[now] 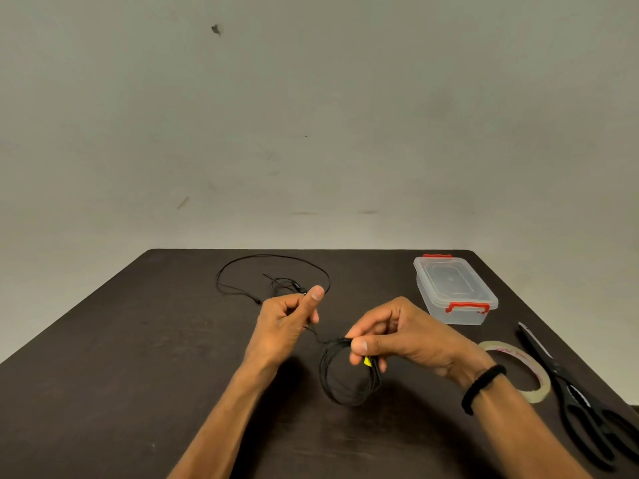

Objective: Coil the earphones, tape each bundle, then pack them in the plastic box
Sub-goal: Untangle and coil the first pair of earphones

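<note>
Above the dark desk (138, 357), the right hand (397, 337) pinches a coiled black earphone bundle (345, 378), its loops hanging below the fingers, while the left hand (290, 323) has its grip curled round the loose cord running to that coil. A second uncoiled earphone (273, 271) lies further back. The lidded plastic box (453, 288) sits right, with tape roll (532, 368) and scissors (581, 402) nearer
</note>
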A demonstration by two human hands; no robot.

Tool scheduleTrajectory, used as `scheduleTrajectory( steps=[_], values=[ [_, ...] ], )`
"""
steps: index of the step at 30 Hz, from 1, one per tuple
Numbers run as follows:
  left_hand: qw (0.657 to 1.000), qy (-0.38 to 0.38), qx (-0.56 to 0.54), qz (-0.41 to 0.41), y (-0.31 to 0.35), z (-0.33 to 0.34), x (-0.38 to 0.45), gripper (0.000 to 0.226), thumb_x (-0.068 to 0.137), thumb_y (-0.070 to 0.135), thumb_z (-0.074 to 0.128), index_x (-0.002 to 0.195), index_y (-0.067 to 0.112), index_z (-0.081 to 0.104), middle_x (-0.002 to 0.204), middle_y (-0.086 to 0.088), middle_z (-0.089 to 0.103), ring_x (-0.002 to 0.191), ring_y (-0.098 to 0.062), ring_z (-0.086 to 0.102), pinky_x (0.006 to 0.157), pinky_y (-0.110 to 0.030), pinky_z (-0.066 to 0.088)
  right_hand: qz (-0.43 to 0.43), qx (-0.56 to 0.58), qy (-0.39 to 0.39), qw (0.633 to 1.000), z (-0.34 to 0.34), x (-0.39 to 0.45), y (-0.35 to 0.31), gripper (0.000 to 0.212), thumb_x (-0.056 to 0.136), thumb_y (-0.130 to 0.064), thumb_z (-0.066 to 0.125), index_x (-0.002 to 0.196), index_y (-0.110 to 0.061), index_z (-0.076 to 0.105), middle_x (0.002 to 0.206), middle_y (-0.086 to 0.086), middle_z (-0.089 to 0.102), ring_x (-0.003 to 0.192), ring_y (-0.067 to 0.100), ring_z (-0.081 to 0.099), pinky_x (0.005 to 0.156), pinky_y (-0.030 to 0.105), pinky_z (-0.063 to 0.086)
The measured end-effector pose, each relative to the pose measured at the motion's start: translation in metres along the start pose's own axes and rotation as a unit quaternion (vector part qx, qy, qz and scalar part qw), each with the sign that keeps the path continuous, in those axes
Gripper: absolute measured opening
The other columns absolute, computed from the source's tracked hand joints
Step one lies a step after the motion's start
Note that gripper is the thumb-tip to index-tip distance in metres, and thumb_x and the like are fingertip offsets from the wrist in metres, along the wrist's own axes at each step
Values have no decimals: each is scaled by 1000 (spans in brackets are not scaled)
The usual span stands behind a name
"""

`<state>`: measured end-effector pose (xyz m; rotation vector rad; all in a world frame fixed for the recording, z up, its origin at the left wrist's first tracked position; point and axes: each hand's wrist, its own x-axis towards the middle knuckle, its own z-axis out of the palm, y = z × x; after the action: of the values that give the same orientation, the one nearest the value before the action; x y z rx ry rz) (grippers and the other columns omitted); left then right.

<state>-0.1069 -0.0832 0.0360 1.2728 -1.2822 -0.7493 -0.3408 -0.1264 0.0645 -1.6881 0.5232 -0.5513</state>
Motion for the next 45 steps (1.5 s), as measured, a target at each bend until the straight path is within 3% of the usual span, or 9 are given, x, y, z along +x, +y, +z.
scheduleTrajectory(
  steps=[5,9,14,19,25,30,37,40,45],
  values=[
    [994,-83,-69,23,3,38,-17,57,107,46,47,85,-5,59,71,-7,57,68,-16,53,65,-33,42,-53,85,84,991,11,2,-4,18,88,-13,77,103,-7,83,91,18,81,82,20,76,64,25,58],
    [979,-98,-175,-29,5,54,-21,35,109,21,46,106,-10,61,89,-19,67,78,-19,66,70,-26,56,-70,94,128,985,15,5,-3,21,83,-20,81,102,-12,84,95,20,81,93,32,76,80,43,55],
    [997,15,-71,-2,1,50,-21,21,95,28,72,98,7,73,83,-5,75,78,-10,65,74,-33,53,-75,66,172,980,14,7,-5,21,83,-22,82,102,-14,85,95,18,82,88,20,79,62,24,59],
    [984,67,-131,-102,0,46,-15,34,101,40,63,87,10,69,55,7,57,42,-5,44,40,-20,35,-72,41,193,978,11,9,0,20,84,-26,83,102,-17,84,94,16,83,86,19,79,62,23,59],
    [979,100,-159,-79,-3,34,-8,33,104,33,59,94,4,70,71,-6,62,60,-15,61,54,-25,54,-65,31,226,971,8,9,1,16,85,-26,83,99,-18,85,92,13,83,86,20,79,64,23,60],
    [993,97,-61,6,-7,14,-2,16,98,17,70,105,27,79,86,5,73,79,-10,69,74,-24,60,-59,79,273,957,4,9,2,14,84,-19,83,96,-12,85,92,17,82,83,17,78,61,21,59],
    [993,22,67,94,-10,12,0,32,91,24,79,111,48,76,80,11,63,71,-15,56,70,-40,52,-48,167,257,951,-2,9,3,30,77,-23,87,102,-6,83,98,23,80,81,15,76,60,20,58],
    [996,-10,53,76,-8,13,-1,27,95,21,73,112,42,77,85,0,69,71,-28,59,69,-45,52,-41,180,241,953,-4,9,4,35,76,-26,88,104,-6,83,100,24,80,81,15,76,60,20,58],
    [996,-73,-55,6,1,16,-3,32,104,2,53,123,17,74,73,4,60,60,-12,53,59,-25,49,-40,203,234,950,-5,9,5,35,74,-26,89,104,-7,84,99,21,80,78,13,75,58,20,58]
  ],
)
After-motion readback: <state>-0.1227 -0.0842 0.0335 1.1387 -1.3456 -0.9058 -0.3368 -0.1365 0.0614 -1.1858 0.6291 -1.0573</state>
